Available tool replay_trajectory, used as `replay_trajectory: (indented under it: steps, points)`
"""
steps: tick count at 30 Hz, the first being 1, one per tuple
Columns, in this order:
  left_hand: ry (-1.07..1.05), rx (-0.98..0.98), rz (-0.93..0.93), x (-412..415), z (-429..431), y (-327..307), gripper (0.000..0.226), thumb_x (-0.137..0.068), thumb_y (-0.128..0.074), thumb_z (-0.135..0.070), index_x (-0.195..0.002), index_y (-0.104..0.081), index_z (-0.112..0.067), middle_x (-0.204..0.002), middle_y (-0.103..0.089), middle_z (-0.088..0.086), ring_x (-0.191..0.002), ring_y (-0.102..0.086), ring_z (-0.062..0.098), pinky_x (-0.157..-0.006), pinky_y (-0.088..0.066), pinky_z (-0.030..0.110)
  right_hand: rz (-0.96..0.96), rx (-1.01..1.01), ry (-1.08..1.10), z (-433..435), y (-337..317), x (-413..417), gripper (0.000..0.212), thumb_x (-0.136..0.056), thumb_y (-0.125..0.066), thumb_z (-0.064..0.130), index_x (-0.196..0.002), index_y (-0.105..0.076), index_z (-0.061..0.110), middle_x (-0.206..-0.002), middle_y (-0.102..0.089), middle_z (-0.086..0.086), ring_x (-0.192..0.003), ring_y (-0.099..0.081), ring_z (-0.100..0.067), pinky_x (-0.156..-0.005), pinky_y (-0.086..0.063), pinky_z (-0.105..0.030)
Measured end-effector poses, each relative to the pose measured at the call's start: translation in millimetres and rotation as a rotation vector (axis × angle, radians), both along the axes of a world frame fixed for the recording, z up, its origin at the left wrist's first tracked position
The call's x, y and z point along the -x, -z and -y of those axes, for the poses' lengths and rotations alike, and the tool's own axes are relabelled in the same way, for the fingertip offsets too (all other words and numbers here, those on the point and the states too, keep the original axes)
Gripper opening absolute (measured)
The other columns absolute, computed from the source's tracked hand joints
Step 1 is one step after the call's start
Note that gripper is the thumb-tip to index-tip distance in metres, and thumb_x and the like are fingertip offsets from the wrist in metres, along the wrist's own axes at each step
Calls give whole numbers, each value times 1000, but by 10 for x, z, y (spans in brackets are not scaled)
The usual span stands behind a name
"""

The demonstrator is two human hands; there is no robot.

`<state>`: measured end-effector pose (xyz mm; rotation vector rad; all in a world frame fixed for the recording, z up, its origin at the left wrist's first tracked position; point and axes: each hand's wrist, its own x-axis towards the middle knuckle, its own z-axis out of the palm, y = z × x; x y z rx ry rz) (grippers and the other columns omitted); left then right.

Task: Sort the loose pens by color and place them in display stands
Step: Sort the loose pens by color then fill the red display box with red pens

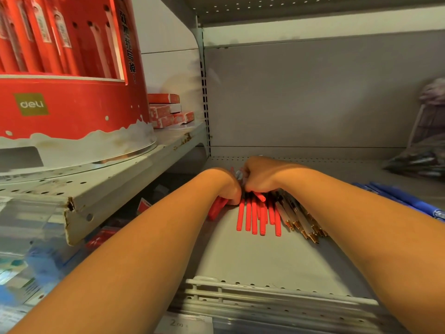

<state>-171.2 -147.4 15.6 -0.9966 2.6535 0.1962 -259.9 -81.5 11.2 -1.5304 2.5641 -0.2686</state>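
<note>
Grey metal shelf [265,256] fills centre frame. Both hands meet at mid-frame, touching. The left grip [228,189] is clenched round a red pen bundle [218,207] sticking out toward lower left. The right grip [261,175] has its fingers curled onto the far ends of the red pen row [252,218], which lies flat on the shelf. Gold-tipped clear pens [301,219] fan out just right of the row; blue pens [397,196] sit near the right edge. Red display stand [72,102] upper left on a higher shelf, red boxes [166,112] beside it.
</note>
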Motion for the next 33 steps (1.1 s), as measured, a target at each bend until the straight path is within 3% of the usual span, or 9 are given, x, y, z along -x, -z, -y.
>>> replay_trajectory:
  steps: [2, 7, 9, 12, 17, 21, 25, 29, 33]
  points:
    - [31, 37, 0, 20, -5, 41, 32, -90, -54, -10, -121, -57, -13, -74, -50, 5, -59, -50, 17, -54, -46, 25, 27, 19, -8, -17, 6, 14, 7, -85, -61, 12, -86, -66, 8, -78, -66, -8, -71, -61, -20, -66, -52, -34]
    - [-1, 52, -91, -13, 18, 77, 49, -86, -56, -7, -134, -52, -14, -83, -56, 10, -71, -58, 22, -81, -55, 34, 94, 41, -14, -62, -5, 17, 12, -86, -59, 12, -89, -67, 5, -82, -67, -10, -73, -60, -21, -67, -51, -35]
    - [-75, 38, -162, -40, 75, 92, 37, -80, -59, -8, -118, -59, -12, -77, -57, 9, -72, -62, 23, -74, -58, 31, 103, 68, -15, -83, -18, 12, 9, -84, -58, 12, -82, -64, 5, -74, -58, -9, -68, -54, -22, -62, -45, -35]
    - [-223, -24, -304, -103, 181, 88, 21, -71, -62, -9, -91, -64, -3, -66, -63, 7, -49, -60, 18, -40, -48, 18, 113, 138, -2, -96, -36, 23, 10, -84, -56, 10, -80, -62, 4, -74, -52, -10, -71, -54, -25, -62, -43, -37]
    - [-356, -283, -536, -175, 273, 116, 28, -71, -56, 0, -98, -61, 3, -61, -71, 12, -46, -66, 23, -48, -55, 28, 150, 257, 57, -103, -72, 71, 25, -86, -52, 8, -104, -67, -3, -107, -68, -21, -101, -65, -34, -90, -54, -51]
    - [-321, -313, -769, -168, 253, 55, 22, -69, -59, 0, -90, -60, 4, -55, -66, 13, -40, -61, 25, -46, -53, 29, 184, 354, 100, -142, -148, 48, 14, -86, -47, 3, -74, -56, 1, -72, -55, -20, -69, -58, -31, -63, -46, -39]
    - [-224, -320, -1041, -172, 162, -49, 11, -67, -65, -2, -67, -57, -9, -57, -57, 10, -40, -52, 19, -42, -44, 21, 197, 492, 180, -276, -296, -41, 25, -96, -40, 9, -97, -63, -1, -87, -71, -20, -76, -70, -33, -61, -53, -36]
    - [-124, -488, -1243, -191, 19, -133, 12, -68, -65, -3, -63, -56, -9, -55, -53, 11, -44, -49, 20, -47, -43, 26, 559, 756, 294, -562, -407, -199, 19, -98, -34, 4, -103, -49, 15, -82, -64, -16, -50, -54, -23, -44, -40, -25]
    - [-47, -714, -1378, -207, -291, -241, 8, -61, -67, -14, -65, -62, -10, -50, -59, 7, -47, -54, 23, -58, -48, 37, 929, 1068, 174, -1080, -370, -375, 32, -101, -42, -2, -128, -50, 12, -90, -66, -12, -52, -50, -16, -47, -40, -27]
